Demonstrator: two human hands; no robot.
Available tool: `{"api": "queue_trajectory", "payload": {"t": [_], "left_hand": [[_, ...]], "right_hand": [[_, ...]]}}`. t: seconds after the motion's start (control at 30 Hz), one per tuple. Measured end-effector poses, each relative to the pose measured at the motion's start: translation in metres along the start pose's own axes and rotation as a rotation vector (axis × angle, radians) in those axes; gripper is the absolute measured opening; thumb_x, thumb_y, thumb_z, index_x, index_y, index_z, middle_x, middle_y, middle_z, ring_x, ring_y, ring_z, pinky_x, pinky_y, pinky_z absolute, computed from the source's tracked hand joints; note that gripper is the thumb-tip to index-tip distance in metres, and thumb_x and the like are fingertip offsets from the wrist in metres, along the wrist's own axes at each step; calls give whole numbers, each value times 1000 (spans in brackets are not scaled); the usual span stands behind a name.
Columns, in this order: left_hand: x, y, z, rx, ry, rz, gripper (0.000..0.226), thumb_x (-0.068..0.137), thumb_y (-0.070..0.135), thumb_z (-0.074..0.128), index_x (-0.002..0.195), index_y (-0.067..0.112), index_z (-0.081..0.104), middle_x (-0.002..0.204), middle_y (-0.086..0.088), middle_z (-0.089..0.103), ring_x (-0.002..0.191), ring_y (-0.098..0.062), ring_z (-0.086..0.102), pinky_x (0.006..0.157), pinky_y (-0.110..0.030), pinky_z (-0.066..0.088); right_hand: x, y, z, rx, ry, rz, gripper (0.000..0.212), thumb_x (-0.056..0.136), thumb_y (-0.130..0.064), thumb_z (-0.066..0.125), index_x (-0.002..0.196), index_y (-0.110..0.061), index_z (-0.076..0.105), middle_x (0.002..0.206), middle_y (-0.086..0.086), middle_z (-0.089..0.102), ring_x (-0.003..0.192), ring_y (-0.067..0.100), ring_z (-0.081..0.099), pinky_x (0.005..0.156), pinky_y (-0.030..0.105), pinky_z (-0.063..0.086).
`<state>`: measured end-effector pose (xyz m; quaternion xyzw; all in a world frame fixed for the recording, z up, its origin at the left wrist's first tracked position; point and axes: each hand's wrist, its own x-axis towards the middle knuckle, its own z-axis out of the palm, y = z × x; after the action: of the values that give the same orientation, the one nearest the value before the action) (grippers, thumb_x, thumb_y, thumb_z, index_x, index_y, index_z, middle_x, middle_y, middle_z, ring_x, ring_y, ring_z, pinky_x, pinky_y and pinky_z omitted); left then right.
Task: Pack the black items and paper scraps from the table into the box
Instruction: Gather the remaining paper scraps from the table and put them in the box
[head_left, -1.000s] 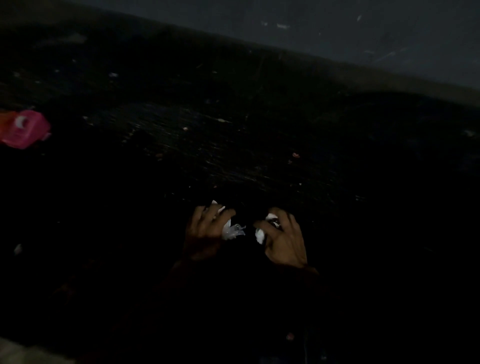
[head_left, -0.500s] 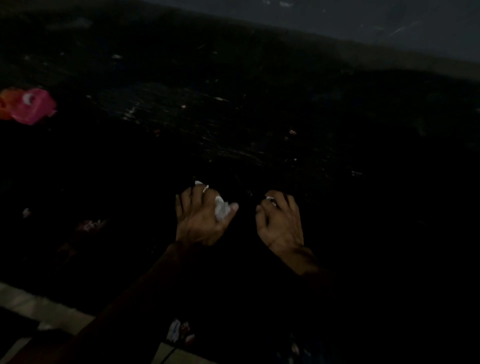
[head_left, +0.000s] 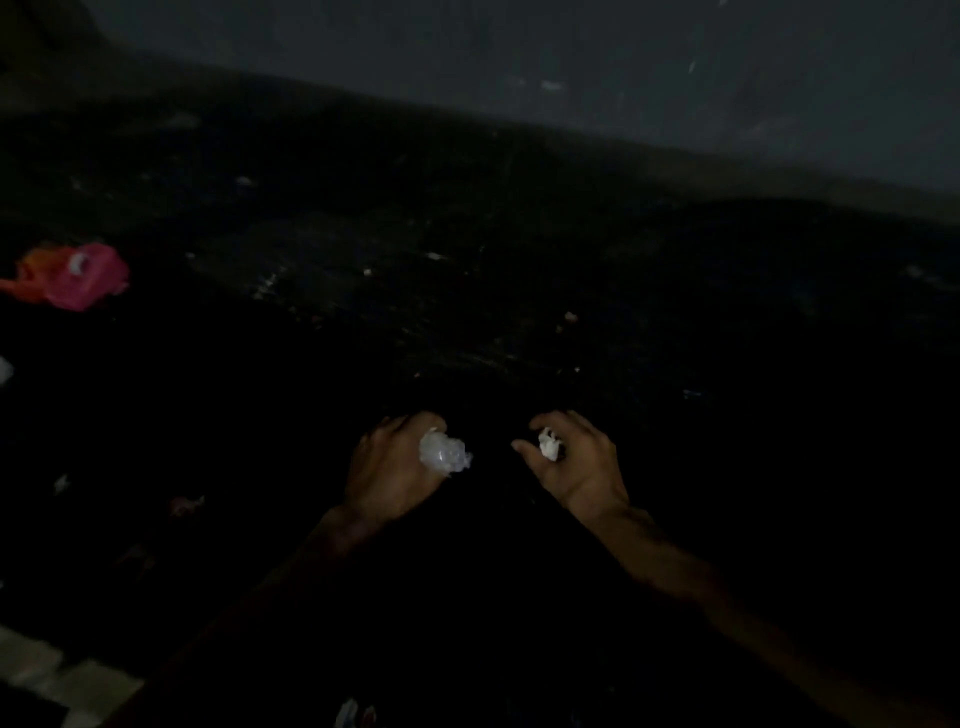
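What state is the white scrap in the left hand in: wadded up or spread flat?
Wadded up. The white scrap shows as a lumpy ball in the left hand, whose fingers curl round it.

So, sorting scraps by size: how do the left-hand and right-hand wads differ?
The left wad looks bigger, rounder and greyer, bulging from the left hand; the right wad is smaller, ragged and brighter, tucked in the right hand. Both are crumpled and pale.
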<state>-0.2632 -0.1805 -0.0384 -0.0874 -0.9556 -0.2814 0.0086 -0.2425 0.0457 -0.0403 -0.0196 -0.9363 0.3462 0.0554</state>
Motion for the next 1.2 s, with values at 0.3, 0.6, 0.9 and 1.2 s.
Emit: {"api": "queue_trajectory", "payload": {"t": [0.3, 0.6, 0.9, 1.2], "left_hand": [[6, 115, -86, -218, 220, 195, 46, 72, 57, 70, 111, 31, 65, 98, 10, 64, 90, -6, 61, 83, -25, 52], [-56, 222, -136, -144, 469, 462, 45, 74, 55, 60, 108, 26, 63, 94, 9, 65, 84, -6, 57, 78, -22, 46], [-106, 301, -136, -217, 440, 718, 47, 72, 54, 61, 106, 22, 64, 91, 15, 58, 82, -11, 60, 74, -32, 53], [-170, 390, -83, -411, 340, 862, 43, 71, 53, 63, 103, 25, 62, 90, 16, 60, 80, -9, 61, 74, -27, 52]], "right_hand": [[6, -54, -128, 160, 255, -168, 36, 74, -43, 79, 104, -26, 69, 102, -6, 68, 94, 6, 62, 83, 25, 52], [-60, -80, -241, 177, 448, -393, 24, 77, -35, 77, 95, -22, 66, 91, -8, 65, 85, 2, 60, 74, 15, 47], [-153, -71, -314, 83, 591, -374, 23, 80, -34, 75, 95, -21, 64, 89, -9, 63, 84, -1, 58, 73, 14, 47], [-278, -31, -386, -119, 724, -155, 27, 80, -43, 72, 98, -23, 64, 91, -10, 63, 83, 2, 57, 69, 9, 39]]}}
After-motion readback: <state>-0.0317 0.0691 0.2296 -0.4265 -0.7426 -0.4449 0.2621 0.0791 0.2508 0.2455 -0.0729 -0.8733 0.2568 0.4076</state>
